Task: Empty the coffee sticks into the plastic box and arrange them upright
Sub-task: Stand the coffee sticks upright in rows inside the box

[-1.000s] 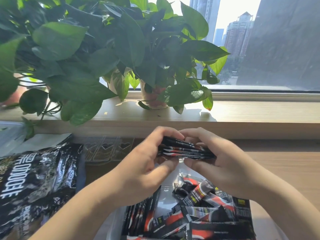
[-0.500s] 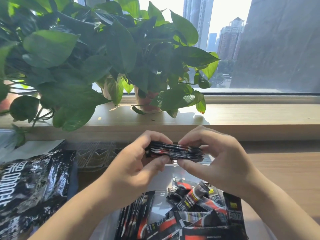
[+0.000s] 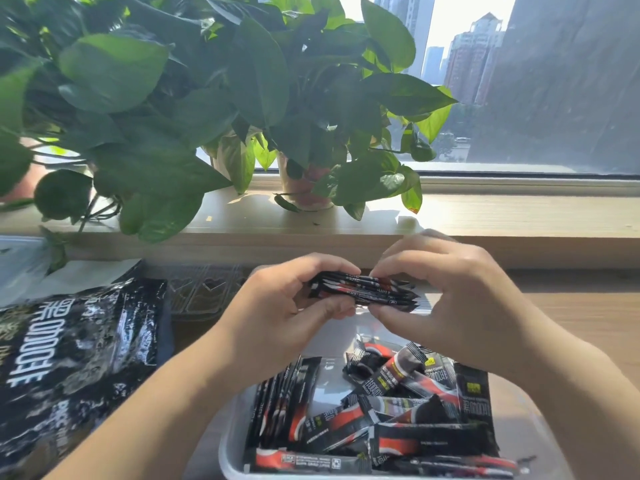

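Two grips on one little bundle here: my left grip [image 3: 277, 306] is curled round one end of a stack of coffee sticks [image 3: 363, 291], and my right grip [image 3: 450, 299] pinches the other end, thumb under, fingers on top. The stack lies flat in the air above the far edge of the plastic box [image 3: 225, 455], not touching it. Down in the box a row of sticks [image 3: 284, 400] stands on edge along the left side, and a loose heap [image 3: 398, 393] lies criss-crossed on the right.

What could go sideways, just my guess: the sticks look like slick foil and they're only squeezed at the ends. If either grip eases off while I turn the stack upright, the middle ones could fan out and drop onto the heap, or over the rim onto the bench [image 3: 588, 323]. The standing row has nothing propping its open side, so sliding the new stack in beside it could knock it flat. The heap is also hogging the room where the stack needs to go.

Writing: the crumpled black bag [image 3: 76, 358] on the left has big white stylised characters running sideways. The first looks like 黑, and the rest I can't read for sure. One stick in the heap seems to say "INSTANT COFFEE" in small print by a yellow logo patch. Everything else is too tiny.
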### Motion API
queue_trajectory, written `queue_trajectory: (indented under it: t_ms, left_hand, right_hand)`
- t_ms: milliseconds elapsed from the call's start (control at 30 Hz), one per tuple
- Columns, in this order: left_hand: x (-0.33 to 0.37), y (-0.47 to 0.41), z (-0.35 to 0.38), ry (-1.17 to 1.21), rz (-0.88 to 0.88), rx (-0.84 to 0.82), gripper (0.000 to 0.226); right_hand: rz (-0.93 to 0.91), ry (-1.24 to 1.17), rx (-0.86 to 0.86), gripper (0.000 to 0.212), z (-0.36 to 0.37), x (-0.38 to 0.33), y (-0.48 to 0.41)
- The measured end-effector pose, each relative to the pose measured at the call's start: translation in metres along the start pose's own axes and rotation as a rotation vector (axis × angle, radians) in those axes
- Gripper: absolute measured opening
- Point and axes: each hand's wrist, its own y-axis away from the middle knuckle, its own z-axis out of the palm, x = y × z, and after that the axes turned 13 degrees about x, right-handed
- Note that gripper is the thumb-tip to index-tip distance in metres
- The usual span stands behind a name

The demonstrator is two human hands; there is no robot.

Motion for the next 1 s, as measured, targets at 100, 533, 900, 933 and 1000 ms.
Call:
queue_trajectory:
  t_ms: [100,533,900,933,1000]
  left_hand:
    - [-0.002,0.000,0.000,-0.035,0.054,-0.022,0.030]
    - [-0.002,0.000,-0.005,-0.063,0.106,-0.039,0.034]
    - [0.005,-0.001,-0.016,-0.126,0.081,-0.175,0.075]
    - [0.007,-0.003,-0.020,-0.186,0.139,-0.128,0.069]
    - [0.011,-0.005,-0.032,-0.265,0.245,-0.021,0.048]
  right_hand:
    - [-0.040,0.210,-0.071,0.020,-0.002,-0.014,-0.006]
    - [-0.023,0.126,-0.097,0.013,0.002,-0.024,-0.012]
    - [0.174,0.073,-0.187,0.021,-0.012,-0.028,0.009]
    - [0.192,0.104,-0.194,0.023,-0.013,-0.027,0.012]
    - [0.216,0.169,-0.207,0.023,-0.015,-0.026,0.018]
